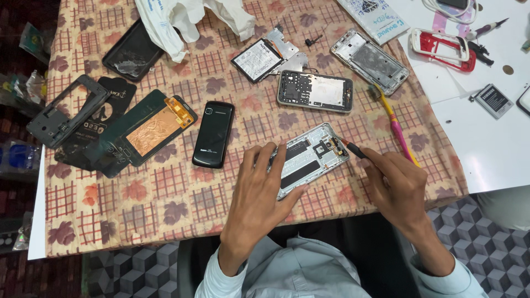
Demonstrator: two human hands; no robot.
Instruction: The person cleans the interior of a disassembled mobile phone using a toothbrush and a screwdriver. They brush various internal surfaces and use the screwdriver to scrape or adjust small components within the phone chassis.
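Pinning opened phone frame (309, 160), left hand (259, 193), right hand (397, 185) gripping screwdriver (353, 149)

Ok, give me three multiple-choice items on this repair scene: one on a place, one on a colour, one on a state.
1. Where is the black phone?
A. left of the opened phone
B. on the white board
C. on the floor

2. What colour is the toothbrush handle?
A. blue
B. pink and yellow
C. black

3. What is the opened phone doing?
A. lying untouched
B. lifted in the air
C. lying pressed under the left hand

Answers: 1 A, it lies left of the frame on the cloth. 2 B, pink with yellow. 3 C, fingers rest on it while the right hand applies a tool.
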